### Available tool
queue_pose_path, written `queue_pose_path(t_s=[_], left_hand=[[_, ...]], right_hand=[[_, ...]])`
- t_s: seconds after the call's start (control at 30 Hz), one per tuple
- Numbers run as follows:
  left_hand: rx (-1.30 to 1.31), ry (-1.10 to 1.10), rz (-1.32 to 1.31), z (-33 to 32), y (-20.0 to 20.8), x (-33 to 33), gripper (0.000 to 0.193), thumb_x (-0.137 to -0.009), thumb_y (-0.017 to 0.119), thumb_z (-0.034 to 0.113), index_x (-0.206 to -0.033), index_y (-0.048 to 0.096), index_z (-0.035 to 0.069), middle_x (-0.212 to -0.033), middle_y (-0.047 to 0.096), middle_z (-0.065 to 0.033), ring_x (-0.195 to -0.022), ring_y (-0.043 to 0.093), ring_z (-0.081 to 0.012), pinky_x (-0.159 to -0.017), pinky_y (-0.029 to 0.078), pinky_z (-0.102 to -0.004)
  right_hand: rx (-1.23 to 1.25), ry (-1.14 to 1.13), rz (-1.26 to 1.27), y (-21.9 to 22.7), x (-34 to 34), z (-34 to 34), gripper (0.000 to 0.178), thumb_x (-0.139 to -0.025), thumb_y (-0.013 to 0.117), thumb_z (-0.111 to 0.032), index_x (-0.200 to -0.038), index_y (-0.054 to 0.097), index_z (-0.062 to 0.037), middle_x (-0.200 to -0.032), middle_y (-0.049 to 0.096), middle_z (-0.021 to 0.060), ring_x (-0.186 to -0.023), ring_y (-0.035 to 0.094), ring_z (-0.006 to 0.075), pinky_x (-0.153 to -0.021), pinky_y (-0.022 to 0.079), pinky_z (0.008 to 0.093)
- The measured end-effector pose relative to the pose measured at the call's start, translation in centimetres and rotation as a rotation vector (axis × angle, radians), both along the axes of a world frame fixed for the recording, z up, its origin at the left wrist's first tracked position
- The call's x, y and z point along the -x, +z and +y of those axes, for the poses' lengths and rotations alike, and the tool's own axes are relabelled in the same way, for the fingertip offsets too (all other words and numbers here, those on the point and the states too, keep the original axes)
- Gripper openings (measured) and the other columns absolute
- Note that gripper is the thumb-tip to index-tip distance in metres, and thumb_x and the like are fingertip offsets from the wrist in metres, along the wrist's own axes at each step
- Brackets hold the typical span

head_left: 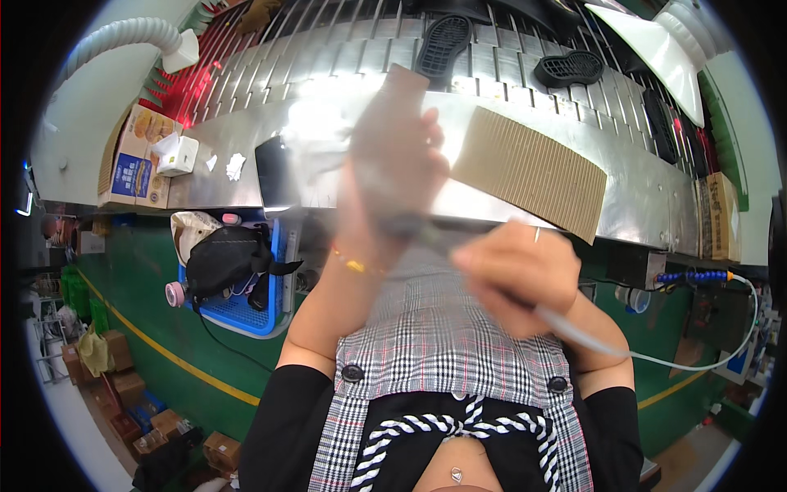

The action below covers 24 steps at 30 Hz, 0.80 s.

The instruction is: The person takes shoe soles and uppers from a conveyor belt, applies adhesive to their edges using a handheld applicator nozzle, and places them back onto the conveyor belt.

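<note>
A brown, sole-shaped piece (393,123), smeared by motion, is in my left hand (430,164) above the metal worktop's near edge. My fingers wrap its right side. Closed round a thin hand tool (443,243) is my right hand (525,275), to the right of and below the piece. A pale hose (586,334) trails from this tool to the right. Its blurred tip is close to the piece's lower end; whether they touch I cannot tell. Right of my left hand lies a ridged tan cardboard sheet (537,168).
Black shoe soles (444,47) lie on the slatted conveyor (352,57) beyond the worktop (213,184). To the left are a carton (139,160), a tissue box (179,156) and a dark sheet (272,170). A blue basket (238,316) with bags stands below. White ducts (123,37) flank the conveyor.
</note>
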<state>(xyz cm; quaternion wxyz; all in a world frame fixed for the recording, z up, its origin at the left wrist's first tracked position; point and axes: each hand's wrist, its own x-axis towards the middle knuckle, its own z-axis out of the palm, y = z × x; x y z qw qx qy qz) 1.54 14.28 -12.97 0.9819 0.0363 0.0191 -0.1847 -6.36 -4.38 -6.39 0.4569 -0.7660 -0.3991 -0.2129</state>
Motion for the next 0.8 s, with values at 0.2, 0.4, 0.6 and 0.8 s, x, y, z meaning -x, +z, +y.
queue_pose_path(t_s=[0.2, 0.4, 0.6, 0.8], left_hand=[[0.021, 0.003, -0.023, 0.3, 1.0, 0.6, 0.056, -0.108, 0.034, 0.037, -0.145, 0.042, -0.004, -0.144, 0.047, -0.0240, -0.134, 0.042, -0.0343, -0.103, 0.045, -0.0464], [0.010, -0.065, 0.001, 0.6, 2.0, 1.3, 0.076, -0.106, 0.030, 0.052, -0.154, 0.022, -0.006, -0.157, 0.030, -0.0259, -0.144, 0.031, -0.0361, -0.113, 0.035, -0.0506], [0.016, -0.098, -0.077, 0.7, 2.8, 1.7, 0.095, -0.101, 0.027, 0.068, -0.158, 0.008, -0.005, -0.165, 0.014, -0.0257, -0.155, 0.007, -0.0371, -0.125, 0.011, -0.0578], [0.080, -0.111, -0.094, 1.3, 3.6, 2.6, 0.098, -0.099, 0.033, 0.070, -0.158, 0.010, -0.004, -0.166, 0.011, -0.0238, -0.155, -0.001, -0.0373, -0.124, 0.003, -0.0619]], right_hand=[[-0.063, -0.041, 0.004, 0.5, -0.8, -0.5, 0.031, -0.068, 0.075, 0.002, -0.100, 0.075, 0.0014, -0.078, 0.069, 0.0111, -0.061, 0.064, 0.0205, -0.054, 0.052, 0.0310], [-0.033, 0.136, 0.017, 1.3, -1.2, -1.1, 0.028, -0.069, 0.076, 0.002, -0.097, 0.075, 0.0015, -0.077, 0.068, 0.0113, -0.063, 0.065, 0.0224, -0.055, 0.052, 0.0314], [0.007, 0.415, -0.005, 2.8, -1.6, -1.9, 0.025, -0.071, 0.076, 0.002, -0.095, 0.075, 0.0023, -0.080, 0.071, 0.0136, -0.063, 0.066, 0.0223, -0.054, 0.052, 0.0317], [0.105, 0.274, 0.136, 3.4, -2.4, -3.0, 0.024, -0.072, 0.076, -0.003, -0.095, 0.076, -0.0001, -0.081, 0.072, 0.0124, -0.065, 0.068, 0.0247, -0.057, 0.053, 0.0335]])
